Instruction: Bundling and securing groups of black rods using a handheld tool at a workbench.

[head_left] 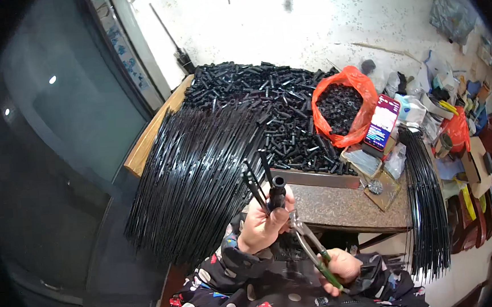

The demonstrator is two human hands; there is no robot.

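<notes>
My left hand [261, 230] is closed around a short black tubular piece [277, 196] with its round hollow end facing up. Several thin black rods [253, 182] stick up from the same grip, beside the tube. In my right hand [344, 264] is a pair of pliers [327, 274] with green handle grips. Their metal jaws reach up to the lower right of my left fingers, close to the tube; whether they grip anything is hidden. Just beyond my hands lies a large heap of short black tubular parts [227, 86].
A thick spread of long black rods [188, 177] covers the table's left side. An orange-red plastic bag [318, 109] holds small black parts. Beside it stands a lit phone [382, 122]. More rods [425, 209] hang over the right edge, near clutter. A glass door [57, 144] is at left.
</notes>
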